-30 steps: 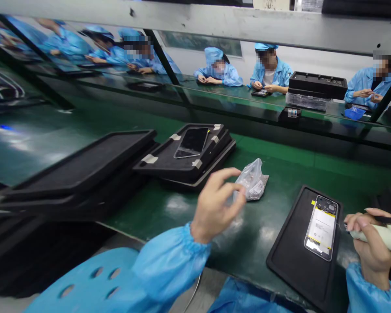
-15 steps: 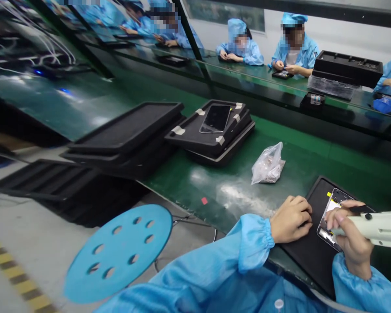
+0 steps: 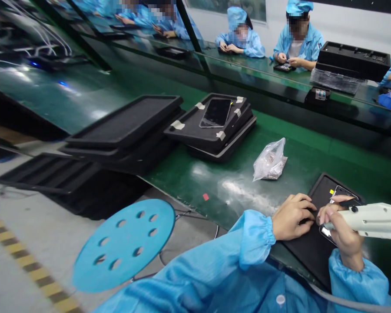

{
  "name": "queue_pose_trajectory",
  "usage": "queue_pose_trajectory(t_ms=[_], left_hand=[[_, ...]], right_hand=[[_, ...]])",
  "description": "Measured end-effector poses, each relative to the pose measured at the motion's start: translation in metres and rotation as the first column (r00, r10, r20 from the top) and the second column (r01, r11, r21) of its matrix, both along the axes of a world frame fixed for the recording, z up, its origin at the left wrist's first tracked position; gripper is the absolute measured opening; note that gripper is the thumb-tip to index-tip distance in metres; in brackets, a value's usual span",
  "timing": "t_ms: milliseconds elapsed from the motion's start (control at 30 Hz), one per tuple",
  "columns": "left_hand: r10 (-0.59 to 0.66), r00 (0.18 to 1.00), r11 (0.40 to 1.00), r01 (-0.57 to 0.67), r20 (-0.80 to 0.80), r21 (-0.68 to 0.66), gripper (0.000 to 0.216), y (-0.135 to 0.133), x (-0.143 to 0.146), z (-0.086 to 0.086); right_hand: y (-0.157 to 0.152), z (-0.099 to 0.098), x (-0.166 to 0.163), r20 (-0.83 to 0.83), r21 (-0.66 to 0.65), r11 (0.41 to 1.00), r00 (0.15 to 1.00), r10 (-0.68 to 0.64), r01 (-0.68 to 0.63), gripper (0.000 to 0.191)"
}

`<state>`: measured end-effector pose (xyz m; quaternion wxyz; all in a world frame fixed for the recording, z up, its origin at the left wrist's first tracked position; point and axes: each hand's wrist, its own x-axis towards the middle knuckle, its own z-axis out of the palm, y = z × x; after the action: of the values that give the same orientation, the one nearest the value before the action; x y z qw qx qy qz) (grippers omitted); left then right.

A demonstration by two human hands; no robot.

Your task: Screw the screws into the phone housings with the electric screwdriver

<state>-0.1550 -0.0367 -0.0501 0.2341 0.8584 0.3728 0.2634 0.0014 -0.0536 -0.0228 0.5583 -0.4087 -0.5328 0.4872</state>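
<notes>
My right hand (image 3: pixel 343 232) is closed around a pale electric screwdriver (image 3: pixel 374 221), its front end pointing down and left. Under that hand lies an opened phone frame (image 3: pixel 326 232), largely covered by my fingers, with a yellow tab (image 3: pixel 331 191) at its upper corner. The phone rests on a black tray (image 3: pixel 308 261). My left hand (image 3: pixel 293 217) lies on the tray's left edge beside the phone, fingers bent and somewhat apart, holding nothing visible. The screwdriver's tip is hidden behind my right fingers.
On the green bench sit a clear plastic bag (image 3: pixel 270 161) of small parts and a red scrap (image 3: pixel 206 197). Stacked black trays (image 3: pixel 195 124) carry another phone (image 3: pixel 216 113). A blue stool (image 3: pixel 124 245) stands left. Co-workers in blue (image 3: pixel 243 37) sit across the bench.
My right hand and the screwdriver have shifted slightly left and up over the phone, covering more of it. The left hand stays on the tray. The whole view has tilted a little.
</notes>
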Motion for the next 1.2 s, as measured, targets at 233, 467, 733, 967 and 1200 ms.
queue_pose_trajectory(t_ms=[233, 467, 733, 967, 1200], left_hand=[[0.012, 0.998, 0.999, -0.010, 0.068, -0.039, 0.007, 0.000, 0.000, -0.004], [0.023, 0.991, 0.999, -0.017, 0.130, -0.051, 0.005, 0.000, 0.000, -0.006], [-0.004, 0.985, 0.998, 0.015, 0.173, -0.064, 0.008, 0.000, -0.001, -0.006], [-0.040, 0.958, 0.991, 0.075, 0.284, -0.114, 0.013, 0.001, -0.005, -0.011], [0.052, 0.875, 0.978, 0.053, 0.482, -0.202, 0.016, -0.002, -0.007, -0.011]], right_hand=[[-0.001, 0.001, 0.001, 0.051, -0.001, 1.000, 0.999, -0.004, 0.004, 0.033], [-0.001, 0.001, 0.002, 0.066, 0.003, 1.000, 0.998, 0.004, -0.004, 0.034], [-0.001, 0.000, 0.003, 0.055, -0.006, 1.000, 0.998, 0.008, -0.008, 0.034], [-0.002, 0.002, 0.001, 0.053, -0.014, 1.000, 0.999, 0.009, -0.008, 0.033], [-0.002, 0.007, 0.007, 0.100, 0.021, 1.000, 0.995, -0.012, 0.010, 0.034]])
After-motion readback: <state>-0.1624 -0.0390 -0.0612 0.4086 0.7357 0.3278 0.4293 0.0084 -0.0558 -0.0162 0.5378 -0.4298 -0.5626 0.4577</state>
